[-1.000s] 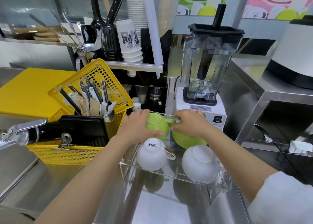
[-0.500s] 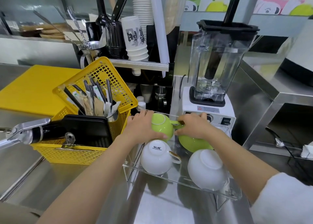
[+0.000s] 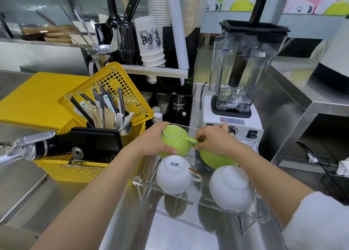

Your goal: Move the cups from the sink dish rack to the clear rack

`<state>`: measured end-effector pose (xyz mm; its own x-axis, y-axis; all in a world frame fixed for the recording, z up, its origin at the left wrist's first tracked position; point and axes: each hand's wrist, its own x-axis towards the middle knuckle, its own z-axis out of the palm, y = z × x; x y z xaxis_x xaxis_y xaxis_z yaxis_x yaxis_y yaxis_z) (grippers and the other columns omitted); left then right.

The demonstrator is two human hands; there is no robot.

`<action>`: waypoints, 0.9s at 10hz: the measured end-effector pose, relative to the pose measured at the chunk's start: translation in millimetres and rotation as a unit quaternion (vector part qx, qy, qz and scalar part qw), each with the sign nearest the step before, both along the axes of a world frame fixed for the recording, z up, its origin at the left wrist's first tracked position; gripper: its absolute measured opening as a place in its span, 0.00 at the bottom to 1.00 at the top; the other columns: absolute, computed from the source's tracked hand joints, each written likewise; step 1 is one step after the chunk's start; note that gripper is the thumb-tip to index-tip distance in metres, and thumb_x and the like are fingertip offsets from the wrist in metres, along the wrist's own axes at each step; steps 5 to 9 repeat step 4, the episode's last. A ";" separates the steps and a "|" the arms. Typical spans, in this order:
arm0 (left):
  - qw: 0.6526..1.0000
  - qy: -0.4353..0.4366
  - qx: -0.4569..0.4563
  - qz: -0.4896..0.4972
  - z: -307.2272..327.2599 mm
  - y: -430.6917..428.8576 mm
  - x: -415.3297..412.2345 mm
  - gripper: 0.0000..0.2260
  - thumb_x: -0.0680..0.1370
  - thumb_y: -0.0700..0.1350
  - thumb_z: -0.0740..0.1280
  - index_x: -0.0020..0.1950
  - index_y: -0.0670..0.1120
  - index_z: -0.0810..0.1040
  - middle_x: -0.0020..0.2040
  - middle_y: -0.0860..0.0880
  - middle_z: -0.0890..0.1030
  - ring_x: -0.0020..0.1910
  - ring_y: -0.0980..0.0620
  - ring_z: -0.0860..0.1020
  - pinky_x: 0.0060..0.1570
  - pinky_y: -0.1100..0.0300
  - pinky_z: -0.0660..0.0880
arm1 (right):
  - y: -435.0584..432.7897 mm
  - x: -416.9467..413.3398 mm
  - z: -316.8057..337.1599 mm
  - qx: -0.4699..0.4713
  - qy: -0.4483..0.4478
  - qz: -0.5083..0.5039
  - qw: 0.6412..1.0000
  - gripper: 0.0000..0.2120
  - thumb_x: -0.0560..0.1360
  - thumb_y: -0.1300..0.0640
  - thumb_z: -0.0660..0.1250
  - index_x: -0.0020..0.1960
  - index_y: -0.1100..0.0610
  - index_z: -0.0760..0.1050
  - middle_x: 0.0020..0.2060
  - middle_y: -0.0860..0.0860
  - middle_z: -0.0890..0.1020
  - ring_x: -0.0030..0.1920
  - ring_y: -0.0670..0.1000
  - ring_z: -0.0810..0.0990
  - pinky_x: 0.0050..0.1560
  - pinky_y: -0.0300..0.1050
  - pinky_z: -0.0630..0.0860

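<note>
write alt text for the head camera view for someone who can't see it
Two bare hands set an upside-down green cup into a clear rack: the left hand cradles its body and the right hand pinches its handle. Two white cups and another green one sit inverted there, beside a yellow basket and a blender.

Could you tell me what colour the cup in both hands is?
Lime green cup, clearest in the head view.

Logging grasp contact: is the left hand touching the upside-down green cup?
Touching. The head view shows the left hand wrapped around the green cup, fingers pressed on its side.
</note>
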<state>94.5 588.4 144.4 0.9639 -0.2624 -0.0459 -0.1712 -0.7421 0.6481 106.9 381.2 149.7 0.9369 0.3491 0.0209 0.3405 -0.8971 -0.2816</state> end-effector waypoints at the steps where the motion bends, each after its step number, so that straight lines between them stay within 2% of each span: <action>1: 1.000 0.001 -0.013 -0.002 -1.6 1.5 1.3 0.42 0.64 0.49 0.78 0.72 0.49 0.59 0.70 0.50 0.64 0.64 0.53 0.66 0.61 0.59 0.65 | 0.3 -0.3 0.1 0.004 0.002 -0.001 1.000 0.08 0.71 0.49 0.70 0.46 0.52 0.79 0.43 0.48 0.82 0.47 0.51 0.72 0.49 0.47 0.54; 2: 1.000 0.004 -0.020 -0.010 -3.8 2.7 3.3 0.42 0.65 0.49 0.77 0.72 0.49 0.59 0.70 0.50 0.64 0.62 0.55 0.65 0.61 0.59 0.65 | 0.2 0.9 -0.1 -0.003 -0.005 0.005 1.000 0.09 0.71 0.48 0.69 0.47 0.52 0.79 0.42 0.47 0.80 0.46 0.51 0.72 0.49 0.47 0.54; 3: 1.000 0.004 -0.004 -0.019 -5.8 4.5 2.6 0.43 0.65 0.52 0.76 0.73 0.50 0.55 0.74 0.49 0.59 0.71 0.49 0.60 0.70 0.49 0.61 | -0.7 -3.8 1.0 -0.013 -0.003 -0.007 1.000 0.14 0.72 0.46 0.67 0.54 0.51 0.76 0.45 0.47 0.77 0.48 0.51 0.70 0.50 0.46 0.54; 4: 0.999 -0.012 -0.035 -0.007 -6.3 6.4 1.0 0.41 0.65 0.61 0.72 0.73 0.54 0.57 0.75 0.51 0.57 0.74 0.48 0.56 0.71 0.43 0.58 | -2.0 -8.8 6.0 0.036 -0.029 -0.021 0.999 0.16 0.72 0.47 0.67 0.56 0.52 0.76 0.51 0.50 0.80 0.51 0.52 0.70 0.56 0.49 0.55; 9: 0.999 -0.012 -0.035 -0.007 -6.3 6.4 1.0 0.41 0.65 0.61 0.72 0.73 0.54 0.57 0.75 0.51 0.57 0.74 0.48 0.56 0.71 0.43 0.58 | -2.0 -8.8 6.0 0.036 -0.029 -0.021 0.999 0.16 0.72 0.47 0.67 0.56 0.52 0.76 0.51 0.50 0.80 0.51 0.52 0.70 0.56 0.49 0.55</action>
